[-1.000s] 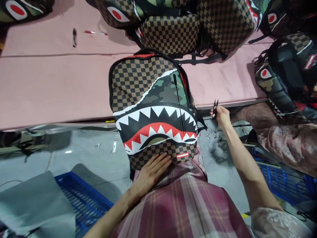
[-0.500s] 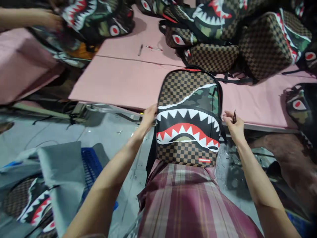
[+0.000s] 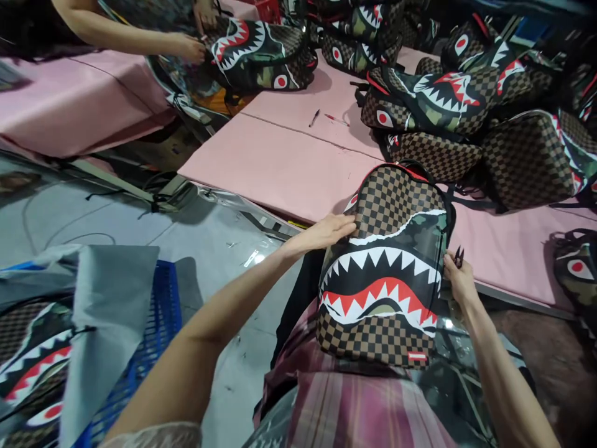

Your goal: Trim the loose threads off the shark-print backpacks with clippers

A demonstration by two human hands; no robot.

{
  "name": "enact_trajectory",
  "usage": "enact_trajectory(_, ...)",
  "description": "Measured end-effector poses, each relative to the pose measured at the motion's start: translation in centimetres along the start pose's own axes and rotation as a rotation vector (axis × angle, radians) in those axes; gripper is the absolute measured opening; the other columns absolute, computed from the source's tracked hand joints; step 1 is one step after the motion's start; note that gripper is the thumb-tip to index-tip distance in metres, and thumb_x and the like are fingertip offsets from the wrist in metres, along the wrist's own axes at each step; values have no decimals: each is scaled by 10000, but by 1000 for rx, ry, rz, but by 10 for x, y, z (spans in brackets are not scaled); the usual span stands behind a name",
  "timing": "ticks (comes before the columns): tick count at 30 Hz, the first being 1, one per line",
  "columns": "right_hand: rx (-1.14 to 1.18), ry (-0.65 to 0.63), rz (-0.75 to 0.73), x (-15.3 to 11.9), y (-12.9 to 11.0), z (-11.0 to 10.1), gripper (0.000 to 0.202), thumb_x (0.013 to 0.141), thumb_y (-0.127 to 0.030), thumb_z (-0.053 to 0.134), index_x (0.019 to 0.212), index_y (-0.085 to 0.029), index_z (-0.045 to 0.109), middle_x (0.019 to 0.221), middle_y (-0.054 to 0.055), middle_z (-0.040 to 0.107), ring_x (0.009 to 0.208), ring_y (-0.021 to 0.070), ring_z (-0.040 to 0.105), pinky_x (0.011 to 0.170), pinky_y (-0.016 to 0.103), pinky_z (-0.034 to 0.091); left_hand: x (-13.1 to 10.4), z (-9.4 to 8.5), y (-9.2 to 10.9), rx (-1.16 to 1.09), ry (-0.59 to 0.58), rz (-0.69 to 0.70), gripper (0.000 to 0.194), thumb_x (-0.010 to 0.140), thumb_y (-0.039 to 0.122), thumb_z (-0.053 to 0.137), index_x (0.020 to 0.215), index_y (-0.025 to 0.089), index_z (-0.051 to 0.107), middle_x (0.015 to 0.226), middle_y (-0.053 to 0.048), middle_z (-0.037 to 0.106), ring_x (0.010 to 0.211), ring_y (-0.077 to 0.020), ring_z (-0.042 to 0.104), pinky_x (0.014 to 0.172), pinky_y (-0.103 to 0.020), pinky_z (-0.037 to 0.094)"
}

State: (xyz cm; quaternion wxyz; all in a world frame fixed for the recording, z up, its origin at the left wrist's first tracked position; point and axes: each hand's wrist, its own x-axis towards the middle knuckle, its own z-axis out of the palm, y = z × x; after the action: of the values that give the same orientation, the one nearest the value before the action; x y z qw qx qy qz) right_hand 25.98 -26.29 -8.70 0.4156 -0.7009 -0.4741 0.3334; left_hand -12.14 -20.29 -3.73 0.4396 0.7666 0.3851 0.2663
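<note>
A backpack (image 3: pixel 387 274) in brown-and-black check with a printed shark mouth stands upright before me, its base by my lap and its top leaning at the pink table's edge. My left hand (image 3: pixel 326 231) lies with stretched fingers against the upper left of its front panel. At the bag's right side is my right hand (image 3: pixel 459 277), curled around small dark thread snips (image 3: pixel 459 257) whose two pointed tips stick up. The fingertips of that hand touch or nearly touch the bag's side edge; its straps behind are mostly hidden.
The pink table (image 3: pixel 270 155) bears a dark pen (image 3: pixel 314 118), a red pen (image 3: pixel 336 119) and piled backpacks (image 3: pixel 433 106). Across it, a co-worker's hand (image 3: pixel 191 48) touches another backpack (image 3: pixel 261 56). A blue crate (image 3: pixel 161 305) with grey cloth (image 3: pixel 109 298) stands on the floor left.
My left hand has gone from the bag's left edge onto its front panel. The bag now leans and turns slightly. The view has shifted, so the table and co-worker appear lower and further right.
</note>
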Motion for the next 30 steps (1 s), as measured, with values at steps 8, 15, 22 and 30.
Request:
enact_trajectory(8,288,139,91,-6,3,-31,415,558,-409,759,839,-150,598,533,-76,408,393,30,293,349,172,209,21,-8,14,544,-20,-165,355,877,384,356,666,154,525,570,-33,504,596,-162,490,677,-303,356)
enact_trajectory(15,223,120,108,8,7,-18,490,528,-496,746,822,-132,601,460,-98,355,363,37,246,340,192,186,34,-21,-3,-55,-50,-222,362,816,455,460,618,157,519,549,1,508,528,-112,445,536,-234,326)
enact_trajectory(22,28,75,27,41,-19,-13,422,581,-484,706,768,-108,663,491,-16,513,457,114,462,420,239,363,40,-18,-28,-327,26,-382,379,755,506,514,584,172,459,422,59,367,402,-75,331,448,-225,280)
enact_trajectory(30,-154,74,-33,51,-19,-7,456,632,-480,659,926,-132,655,849,102,687,840,267,625,770,387,471,9,-29,-26,-504,-70,-328,368,674,355,649,952,127,572,714,-11,609,636,-116,548,626,-233,414)
